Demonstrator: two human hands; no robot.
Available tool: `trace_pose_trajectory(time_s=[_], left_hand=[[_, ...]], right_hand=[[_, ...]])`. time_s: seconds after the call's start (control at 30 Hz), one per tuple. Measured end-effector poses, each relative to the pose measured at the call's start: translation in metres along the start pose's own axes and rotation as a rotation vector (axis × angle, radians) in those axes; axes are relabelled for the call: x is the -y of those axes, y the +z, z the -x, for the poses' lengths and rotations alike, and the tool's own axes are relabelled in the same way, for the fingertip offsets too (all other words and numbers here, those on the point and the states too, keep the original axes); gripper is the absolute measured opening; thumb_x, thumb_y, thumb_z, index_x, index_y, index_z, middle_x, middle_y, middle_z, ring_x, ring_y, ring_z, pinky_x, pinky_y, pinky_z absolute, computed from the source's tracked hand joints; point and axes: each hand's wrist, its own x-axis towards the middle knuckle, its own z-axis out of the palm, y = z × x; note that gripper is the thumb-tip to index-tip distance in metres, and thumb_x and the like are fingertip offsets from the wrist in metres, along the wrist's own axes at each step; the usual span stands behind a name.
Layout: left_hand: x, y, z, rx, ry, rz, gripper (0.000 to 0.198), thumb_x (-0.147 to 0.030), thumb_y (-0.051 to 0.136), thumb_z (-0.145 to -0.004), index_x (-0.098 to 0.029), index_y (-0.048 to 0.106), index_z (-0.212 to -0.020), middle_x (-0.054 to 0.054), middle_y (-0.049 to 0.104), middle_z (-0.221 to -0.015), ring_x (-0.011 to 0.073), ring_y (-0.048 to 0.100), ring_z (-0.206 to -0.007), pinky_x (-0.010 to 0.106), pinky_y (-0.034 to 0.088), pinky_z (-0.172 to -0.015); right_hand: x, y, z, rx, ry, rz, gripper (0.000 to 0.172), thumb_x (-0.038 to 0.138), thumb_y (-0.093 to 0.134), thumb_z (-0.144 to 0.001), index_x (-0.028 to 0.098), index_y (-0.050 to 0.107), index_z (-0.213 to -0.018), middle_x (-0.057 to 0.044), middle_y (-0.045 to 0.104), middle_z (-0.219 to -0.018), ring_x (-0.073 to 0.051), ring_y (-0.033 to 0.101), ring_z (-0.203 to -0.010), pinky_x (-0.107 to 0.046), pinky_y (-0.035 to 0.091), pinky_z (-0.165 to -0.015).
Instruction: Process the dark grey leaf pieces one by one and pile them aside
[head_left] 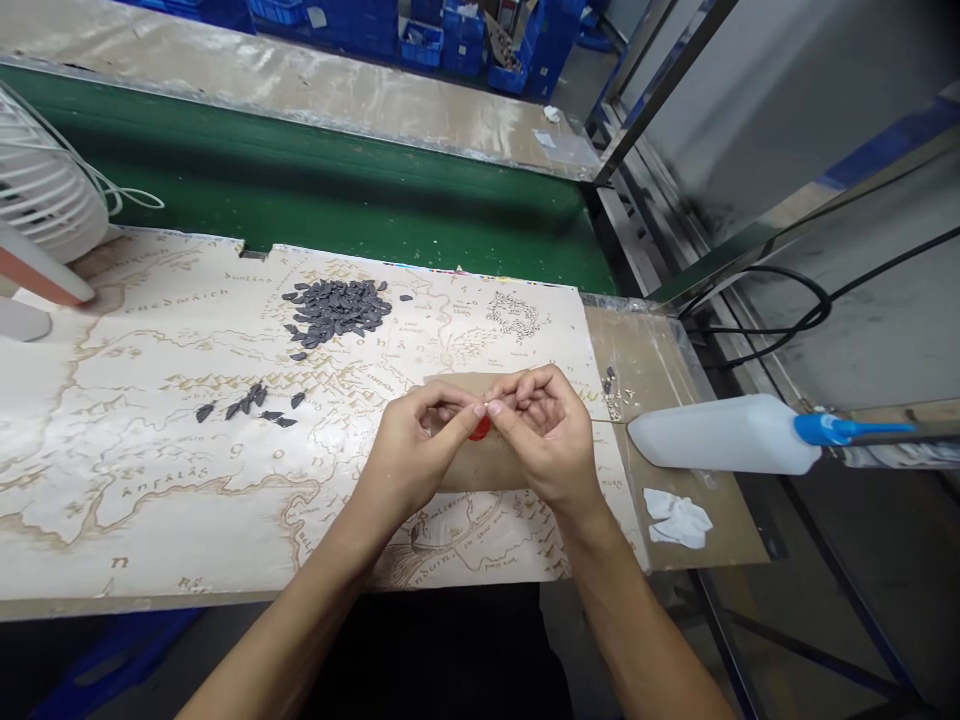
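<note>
My left hand (420,435) and my right hand (547,430) meet fingertip to fingertip above a brown cardboard sheet (480,470). Thumb and forefinger of each are pinched together around something tiny and pale, too small to name. Just below the fingertips a round red piece (480,428) shows, partly covered by the thumbs. Beyond the hands lies a heap of dark grey leaf-shaped pieces (341,308). To its right are scattered tiny pale metallic-looking bits (514,315). A smaller group of dark pieces (251,400) lies left of my hands.
A map-printed sheet (187,510) covers the table. At right, a white bottle with a blue nozzle (720,435) lies on its side near crumpled white cloth (677,518). A white fan (52,190) stands at left. Behind runs a green conveyor belt (360,195).
</note>
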Motion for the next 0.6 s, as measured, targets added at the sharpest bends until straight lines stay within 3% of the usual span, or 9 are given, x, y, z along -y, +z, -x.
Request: trace_pose_trajectory(time_s=[0.1,0.17,0.23,0.33,0.43,0.6], left_hand=[[0.005,-0.011,-0.003,-0.013,0.046,-0.161,0.015,-0.038,0.082,-0.098,-0.025,0.085,-0.091,0.006,0.084,-0.091,0.0263,0.071,-0.086,0.043,0.056,-0.085],[0.011,-0.031,-0.009,-0.082,0.093,-0.389,0.016,-0.039,0.076,-0.102,-0.026,0.084,-0.097,0.009,0.083,-0.097,0.0317,0.071,-0.095,0.051,0.055,-0.096],[0.017,-0.061,-0.015,-0.271,0.129,-0.690,0.020,-0.039,0.071,-0.103,-0.023,0.083,-0.108,0.016,0.082,-0.112,0.0414,0.068,-0.114,0.064,0.048,-0.110],[0.027,-0.105,-0.022,-0.576,0.037,-1.018,0.040,-0.042,0.068,-0.104,-0.015,0.079,-0.131,0.027,0.069,-0.138,0.0566,0.050,-0.142,0.078,0.034,-0.120],[0.032,-0.131,-0.024,-0.612,-0.013,-1.071,0.039,-0.042,0.061,-0.108,-0.016,0.077,-0.132,0.026,0.064,-0.141,0.0578,0.045,-0.146,0.078,0.034,-0.121],[0.035,-0.139,-0.024,-0.573,0.009,-1.063,0.026,-0.036,0.058,-0.109,-0.020,0.077,-0.113,0.020,0.068,-0.127,0.0526,0.050,-0.140,0.074,0.039,-0.118]], right_hand=[[-0.005,-0.001,0.004,-0.019,-0.020,0.042,0.027,0.024,0.081,-0.101,0.029,0.055,-0.096,-0.002,0.075,-0.104,-0.019,0.070,-0.091,-0.036,0.062,-0.082],[-0.009,-0.004,0.008,-0.037,-0.028,0.120,0.025,0.023,0.076,-0.104,0.029,0.054,-0.097,-0.002,0.073,-0.104,-0.021,0.070,-0.095,-0.038,0.060,-0.083],[-0.014,-0.009,0.013,-0.030,-0.025,0.219,0.022,0.021,0.072,-0.105,0.029,0.053,-0.097,-0.003,0.073,-0.103,-0.022,0.069,-0.094,-0.039,0.057,-0.079],[-0.020,-0.016,0.021,0.020,-0.017,0.334,0.022,0.017,0.068,-0.105,0.029,0.052,-0.098,-0.003,0.073,-0.104,-0.020,0.064,-0.086,-0.038,0.050,-0.073],[-0.023,-0.017,0.027,0.052,-0.032,0.383,0.021,0.013,0.065,-0.106,0.029,0.052,-0.098,-0.002,0.073,-0.106,-0.018,0.055,-0.076,-0.038,0.046,-0.071],[-0.023,-0.014,0.027,0.079,-0.087,0.447,0.021,0.011,0.060,-0.107,0.029,0.051,-0.098,-0.001,0.072,-0.103,-0.018,0.056,-0.074,-0.040,0.053,-0.077]])
